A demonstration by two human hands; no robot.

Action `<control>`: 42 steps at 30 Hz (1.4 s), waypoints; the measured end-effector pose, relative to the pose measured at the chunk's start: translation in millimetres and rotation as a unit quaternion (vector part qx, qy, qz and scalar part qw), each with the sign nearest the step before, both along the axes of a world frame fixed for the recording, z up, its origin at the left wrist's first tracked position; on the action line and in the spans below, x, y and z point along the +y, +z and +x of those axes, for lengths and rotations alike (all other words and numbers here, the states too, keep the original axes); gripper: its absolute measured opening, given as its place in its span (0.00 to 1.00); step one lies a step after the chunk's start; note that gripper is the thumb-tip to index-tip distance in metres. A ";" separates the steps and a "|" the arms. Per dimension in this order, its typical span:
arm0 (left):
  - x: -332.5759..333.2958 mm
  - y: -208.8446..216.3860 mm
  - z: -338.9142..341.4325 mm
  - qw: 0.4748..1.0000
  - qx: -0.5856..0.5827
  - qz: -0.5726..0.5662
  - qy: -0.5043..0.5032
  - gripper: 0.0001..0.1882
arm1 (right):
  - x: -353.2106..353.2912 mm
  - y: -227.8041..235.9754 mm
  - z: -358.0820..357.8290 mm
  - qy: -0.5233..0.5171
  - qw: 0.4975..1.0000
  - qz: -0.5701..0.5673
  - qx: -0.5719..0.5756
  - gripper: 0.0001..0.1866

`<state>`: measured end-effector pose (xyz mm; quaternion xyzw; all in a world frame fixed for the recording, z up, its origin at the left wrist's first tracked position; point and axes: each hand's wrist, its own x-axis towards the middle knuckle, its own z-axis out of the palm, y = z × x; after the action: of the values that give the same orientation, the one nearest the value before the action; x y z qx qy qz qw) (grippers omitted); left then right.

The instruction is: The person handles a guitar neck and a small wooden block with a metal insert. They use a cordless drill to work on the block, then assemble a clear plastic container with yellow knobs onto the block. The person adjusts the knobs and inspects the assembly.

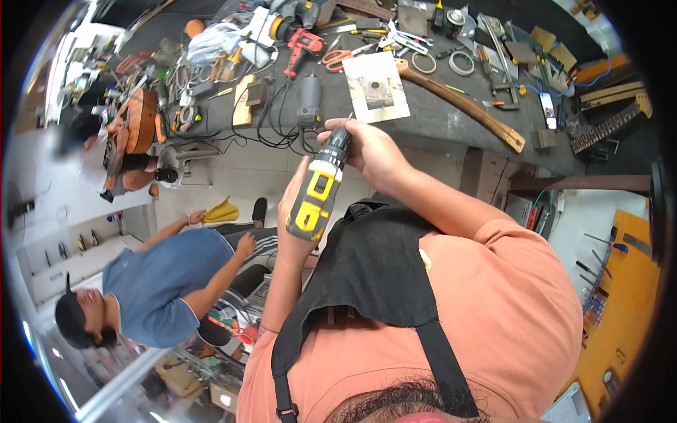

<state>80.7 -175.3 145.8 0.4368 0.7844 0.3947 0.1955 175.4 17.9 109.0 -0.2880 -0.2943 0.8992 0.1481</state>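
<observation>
A yellow and black cordless drill [315, 192] is held in front of my apron, its nose toward the workbench. My left hand [288, 199] is closed round the drill from its left side, and the drill's body hides most of those fingers. At the front, my right hand [374, 149] has its fingers round the black chuck [338, 143]. A thin bit [350, 115] shows at the chuck's tip. Just beyond it on the bench lies a pale sheet [398, 102] with a dark round spot. A grey cylindrical power tool [309, 99] with a black cord lies beside the sheet.
The dark workbench [233, 134] carries a red power tool [305, 51], orange-handled scissors [342, 58], tape rolls [462, 63] and a wooden guitar neck [465, 106]. Black cables [271, 134] hang over its edge. A person in a blue shirt [166, 285] is at the left.
</observation>
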 end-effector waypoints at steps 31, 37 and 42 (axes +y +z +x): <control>319.4 -21.6 -165.2 0.903 -0.046 -0.338 -0.261 0.37 | 155.2 -170.3 -71.8 -0.133 0.970 -0.197 -0.051 0.23; 356.9 -13.3 -155.8 0.879 0.038 -0.355 -0.316 0.47 | 153.2 -167.7 -73.5 -0.140 0.969 -0.197 -0.057 0.22; 353.5 -10.4 -145.0 0.884 -0.002 -0.368 -0.290 0.44 | 140.1 -189.9 -73.6 -0.121 0.979 -0.162 -0.027 0.22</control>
<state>-64.4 178.2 135.4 0.5405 0.7110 0.0047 0.4498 101.7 158.1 -80.9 -0.3655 -0.1119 0.9022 0.1997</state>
